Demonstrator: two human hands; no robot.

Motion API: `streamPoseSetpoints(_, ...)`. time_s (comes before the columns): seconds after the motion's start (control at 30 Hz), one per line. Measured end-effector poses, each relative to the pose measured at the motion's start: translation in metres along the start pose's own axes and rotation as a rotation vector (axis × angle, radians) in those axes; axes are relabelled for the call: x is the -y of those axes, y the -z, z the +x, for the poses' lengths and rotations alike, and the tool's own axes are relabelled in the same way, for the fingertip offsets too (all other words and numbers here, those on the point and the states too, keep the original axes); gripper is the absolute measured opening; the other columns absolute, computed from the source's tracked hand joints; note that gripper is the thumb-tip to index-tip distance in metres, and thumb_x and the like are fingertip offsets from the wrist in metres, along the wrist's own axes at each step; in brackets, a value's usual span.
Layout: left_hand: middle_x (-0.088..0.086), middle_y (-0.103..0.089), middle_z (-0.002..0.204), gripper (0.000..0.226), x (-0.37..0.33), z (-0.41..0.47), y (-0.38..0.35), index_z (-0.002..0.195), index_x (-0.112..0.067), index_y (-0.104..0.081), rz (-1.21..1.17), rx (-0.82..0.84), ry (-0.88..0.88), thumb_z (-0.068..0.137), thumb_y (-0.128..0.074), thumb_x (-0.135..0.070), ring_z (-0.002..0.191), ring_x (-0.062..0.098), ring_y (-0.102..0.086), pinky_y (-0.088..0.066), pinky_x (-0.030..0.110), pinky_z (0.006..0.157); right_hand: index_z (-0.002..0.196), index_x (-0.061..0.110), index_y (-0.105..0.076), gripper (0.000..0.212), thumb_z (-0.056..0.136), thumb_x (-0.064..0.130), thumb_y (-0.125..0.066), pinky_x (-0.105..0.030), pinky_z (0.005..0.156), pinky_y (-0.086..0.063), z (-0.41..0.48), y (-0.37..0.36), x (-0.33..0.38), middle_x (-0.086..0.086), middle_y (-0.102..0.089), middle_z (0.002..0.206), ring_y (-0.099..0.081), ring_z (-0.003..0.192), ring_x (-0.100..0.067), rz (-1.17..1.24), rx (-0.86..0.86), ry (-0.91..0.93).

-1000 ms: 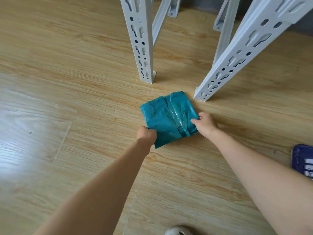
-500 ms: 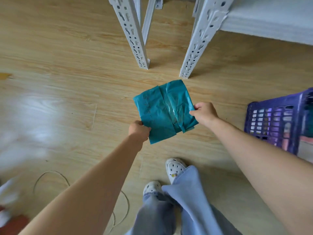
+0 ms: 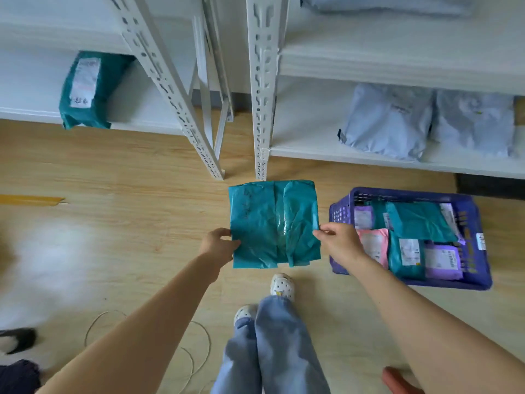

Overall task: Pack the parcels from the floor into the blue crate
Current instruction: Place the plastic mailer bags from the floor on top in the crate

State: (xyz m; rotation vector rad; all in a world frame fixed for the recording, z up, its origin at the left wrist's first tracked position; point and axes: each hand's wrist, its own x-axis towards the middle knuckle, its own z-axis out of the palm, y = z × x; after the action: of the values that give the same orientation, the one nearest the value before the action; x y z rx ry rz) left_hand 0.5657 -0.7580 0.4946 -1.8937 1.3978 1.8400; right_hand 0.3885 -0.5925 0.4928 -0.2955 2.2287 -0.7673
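I hold the teal parcel (image 3: 274, 223) up in front of me, above the wooden floor (image 3: 127, 223), with its broad face toward me. My left hand (image 3: 217, 245) grips its left edge, fingers (image 3: 224, 232) curled round it, and my right hand (image 3: 339, 243) pinches the right edge between thumb and fingers. The blue crate (image 3: 443, 282) sits on the floor just right of the parcel, partly behind my right wrist, holding other parcels (image 3: 420, 220) in teal, pink and purple. White shelving (image 3: 369, 61) stands beyond.
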Motion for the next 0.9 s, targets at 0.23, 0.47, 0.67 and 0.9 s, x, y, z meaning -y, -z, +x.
streamPoseSetpoints(0.23,0.01,-0.062,0.097,0.024,-0.037,-0.108,-0.029,0.112,-0.009,-0.056,0.039,0.122,-0.058,0.089,-0.058,-0.001,0.09,0.025,-0.06,-0.051,0.033,0.082,0.093,0.002,-0.071,0.012,0.087,0.01,-0.065,-0.026,0.067,-0.04,-0.09,0.09,-0.004,-0.003,-0.059,0.072,-0.051,0.063,-0.016,0.12,-0.142,-0.018)
streamPoseSetpoints(0.47,0.007,-0.06,0.088,0.021,-0.054,-0.177,-0.104,0.108,-0.009,-0.056,0.091,0.166,-0.129,0.09,-0.056,0.001,0.077,0.019,-0.058,-0.049,0.024,0.066,0.092,0.0,-0.074,0.016,0.087,0.011,-0.063,-0.036,0.081,-0.048,-0.121,0.162,-0.056,0.002,-0.064,0.077,-0.057,0.077,-0.019,0.176,-0.236,-0.058)
streamPoseSetpoints(0.67,0.013,-0.061,0.091,0.024,-0.032,-0.21,-0.208,0.112,-0.005,-0.057,0.097,0.143,-0.142,0.09,-0.055,0.003,0.073,0.021,-0.059,-0.05,0.028,0.065,0.089,-0.009,-0.068,0.025,0.088,0.014,-0.062,-0.032,0.065,-0.039,-0.126,0.238,-0.13,-0.022,-0.061,0.073,-0.051,0.067,-0.029,0.162,-0.196,-0.095)
streamPoseSetpoints(0.9,0.017,-0.06,0.094,0.032,0.016,-0.253,-0.335,0.123,0.002,-0.051,-0.046,0.06,-0.056,0.091,-0.051,0.007,0.079,0.03,-0.058,-0.048,0.036,0.075,0.089,-0.009,-0.066,0.022,0.089,0.011,-0.058,-0.03,0.065,-0.037,-0.114,0.328,-0.219,-0.023,-0.063,0.082,-0.054,0.074,-0.029,0.116,-0.079,-0.052)
